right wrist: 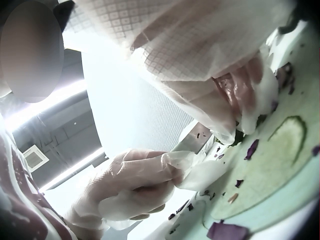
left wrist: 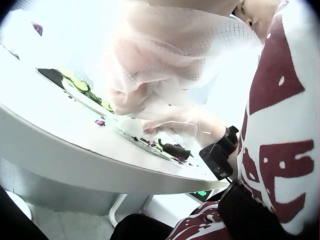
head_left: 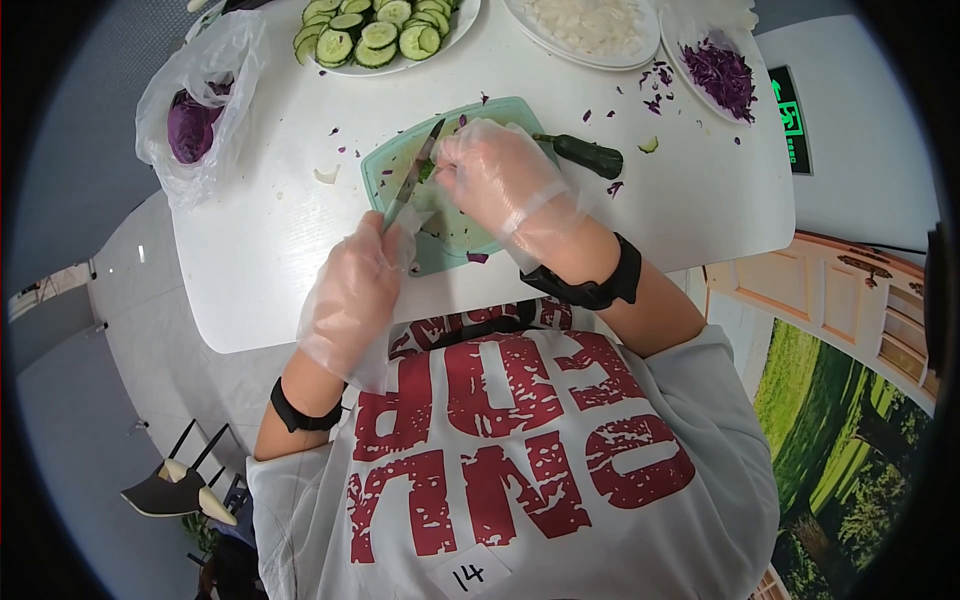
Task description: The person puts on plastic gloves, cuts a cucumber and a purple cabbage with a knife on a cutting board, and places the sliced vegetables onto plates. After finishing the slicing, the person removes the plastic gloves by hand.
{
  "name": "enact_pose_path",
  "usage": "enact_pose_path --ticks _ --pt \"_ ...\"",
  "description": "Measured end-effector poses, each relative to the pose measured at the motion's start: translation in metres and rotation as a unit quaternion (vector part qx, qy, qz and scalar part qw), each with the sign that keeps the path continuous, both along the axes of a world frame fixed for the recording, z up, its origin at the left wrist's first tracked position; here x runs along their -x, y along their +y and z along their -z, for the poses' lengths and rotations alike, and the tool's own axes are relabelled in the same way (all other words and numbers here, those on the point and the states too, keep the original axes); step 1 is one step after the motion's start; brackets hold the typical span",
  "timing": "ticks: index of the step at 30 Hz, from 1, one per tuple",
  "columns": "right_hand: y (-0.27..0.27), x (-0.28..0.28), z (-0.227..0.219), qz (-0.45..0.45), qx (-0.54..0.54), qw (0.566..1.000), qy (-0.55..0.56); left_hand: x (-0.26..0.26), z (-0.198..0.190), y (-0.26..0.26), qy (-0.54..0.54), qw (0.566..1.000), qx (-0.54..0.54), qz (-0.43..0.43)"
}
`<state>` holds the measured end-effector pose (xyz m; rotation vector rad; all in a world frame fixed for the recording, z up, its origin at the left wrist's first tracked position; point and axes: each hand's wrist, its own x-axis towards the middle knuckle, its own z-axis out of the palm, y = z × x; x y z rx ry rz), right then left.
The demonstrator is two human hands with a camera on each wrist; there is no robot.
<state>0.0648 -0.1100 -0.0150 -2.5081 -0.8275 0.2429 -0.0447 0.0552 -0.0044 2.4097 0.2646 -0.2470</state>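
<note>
My gloved left hand grips the handle of a knife, its blade slanting away over the green cutting board. Curled fingers of my gloved right hand hold a small green vegetable piece against the board, right beside the blade. Most of that piece is hidden under the fingertips. A pale cucumber slice mark or slice shows on the board among purple cabbage bits. A dark green pepper lies at the board's right edge, its stem towards the board.
Plates of sliced cucumber, chopped white pieces and shredded purple cabbage stand along the far side. A plastic bag with purple cabbage lies at the far left. Scraps dot the white table.
</note>
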Motion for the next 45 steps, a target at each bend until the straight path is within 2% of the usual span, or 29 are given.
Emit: enact_pose_path --ticks 4,6,18,22,24,27,30,31,33,36,39,42,45 --pt "0.0 0.0 0.004 0.004 -0.007 1.0 0.005 -0.002 0.0 0.001 0.008 1.0 0.002 0.007" --pt "0.0 0.0 0.01 0.015 -0.068 0.997 -0.013 -0.003 0.001 0.001 0.001 1.0 0.001 0.014" --pt "0.001 -0.002 0.006 0.031 -0.095 0.995 -0.007 -0.011 -0.004 -0.005 0.025 0.999 -0.042 0.01" --pt "0.001 -0.003 0.005 0.03 -0.078 0.996 -0.004 -0.011 -0.005 -0.005 0.02 0.999 -0.027 0.022" --pt "0.001 -0.003 0.0 0.016 -0.004 1.0 0.016 -0.009 -0.005 -0.003 0.014 0.999 -0.024 0.026" --pt "0.001 -0.003 -0.002 0.011 0.011 1.0 0.02 -0.007 -0.006 -0.003 0.034 0.999 -0.022 0.021" --pt "0.0 -0.002 -0.002 0.015 0.0 1.0 0.017 -0.007 -0.007 -0.003 0.054 0.998 -0.009 0.012" --pt "-0.001 -0.002 0.0 0.015 0.0 1.0 0.017 -0.008 -0.006 -0.002 0.026 0.999 -0.007 0.031" --pt "-0.002 -0.002 0.007 0.026 -0.07 0.997 -0.012 -0.011 -0.005 -0.002 -0.002 0.999 -0.004 0.049" --pt "-0.004 -0.003 0.001 0.002 -0.013 1.0 0.003 -0.013 -0.005 -0.003 0.011 0.998 0.009 0.053" --pt "-0.003 -0.002 0.001 0.012 -0.013 1.0 0.005 -0.012 -0.002 -0.004 -0.033 0.997 -0.035 0.068" --pt "-0.002 -0.002 -0.002 0.016 -0.004 1.0 0.015 -0.012 -0.007 -0.008 0.02 0.998 -0.04 0.037" --pt "-0.001 -0.001 -0.001 0.024 -0.009 1.0 0.013 -0.01 -0.002 -0.008 -0.031 0.993 -0.092 0.062"
